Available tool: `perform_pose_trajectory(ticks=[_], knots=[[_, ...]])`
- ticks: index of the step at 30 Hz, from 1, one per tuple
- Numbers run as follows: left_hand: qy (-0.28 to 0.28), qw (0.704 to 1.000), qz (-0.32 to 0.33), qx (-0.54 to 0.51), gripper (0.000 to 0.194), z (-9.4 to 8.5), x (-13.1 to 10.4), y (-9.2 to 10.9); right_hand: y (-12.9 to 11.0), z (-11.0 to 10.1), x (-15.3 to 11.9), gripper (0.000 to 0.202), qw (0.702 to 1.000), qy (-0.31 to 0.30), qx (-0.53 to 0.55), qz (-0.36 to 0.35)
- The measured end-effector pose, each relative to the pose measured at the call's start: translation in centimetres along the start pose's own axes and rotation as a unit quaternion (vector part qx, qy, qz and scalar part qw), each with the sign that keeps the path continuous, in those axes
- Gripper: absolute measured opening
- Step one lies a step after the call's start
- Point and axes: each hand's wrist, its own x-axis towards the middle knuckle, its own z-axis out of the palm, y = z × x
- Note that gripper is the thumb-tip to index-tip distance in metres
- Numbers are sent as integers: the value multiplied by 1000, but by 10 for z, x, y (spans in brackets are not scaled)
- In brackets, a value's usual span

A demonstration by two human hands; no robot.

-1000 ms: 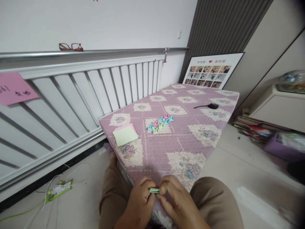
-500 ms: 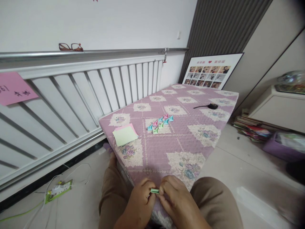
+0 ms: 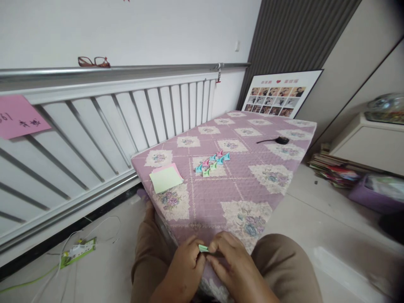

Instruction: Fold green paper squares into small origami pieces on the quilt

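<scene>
A small folded piece of green paper (image 3: 203, 248) is pinched between the fingertips of my left hand (image 3: 188, 263) at the near edge of the table. My right hand (image 3: 232, 259) is closed at the paper's right end, thumb and forefinger touching it or very near it. Farther off on the tablecloth lie several small folded paper pieces, among them a pink one (image 3: 219, 153), a blue one (image 3: 226, 156) and a green one (image 3: 206, 173). To their left rests a stack of square paper sheets (image 3: 166, 179), pale green over pink.
The purple floral tablecloth (image 3: 217, 198) covers the table. A black object with a thin tail (image 3: 282, 140) lies at the right. A white radiator (image 3: 151, 113) borders the left side, with glasses (image 3: 94, 62) above. A power strip (image 3: 78, 252) sits on the floor.
The green paper has tilted and moved slightly up and left. My right thumb has moved away from its forefinger a little.
</scene>
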Motion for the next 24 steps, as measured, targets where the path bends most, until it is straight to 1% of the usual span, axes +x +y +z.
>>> perform_pose_trajectory(ticks=[3,6,9,12,16,19,22,24], knots=[[-5,1000,-11,23,21,1,-1,-1,3,0,0,20,1000,-3,-17,25],[-7,999,-21,37,19,2,-1,-4,4,0,-1,20,999,-8,-37,32],[-11,1000,-18,11,21,3,-1,-5,4,1,-2,20,998,-6,-58,16],[-1,1000,-21,-15,22,2,0,-3,4,3,-3,18,998,3,-60,-6],[17,999,-27,-27,21,0,0,0,4,3,-2,20,999,19,-33,-24],[29,999,-28,-34,20,-1,-1,1,3,2,-1,19,999,17,-6,-33],[29,996,-47,-66,20,-2,-2,1,1,1,-1,17,999,10,33,-25],[24,992,-64,-107,19,-2,-2,-1,0,0,-2,15,997,1,73,-8]])
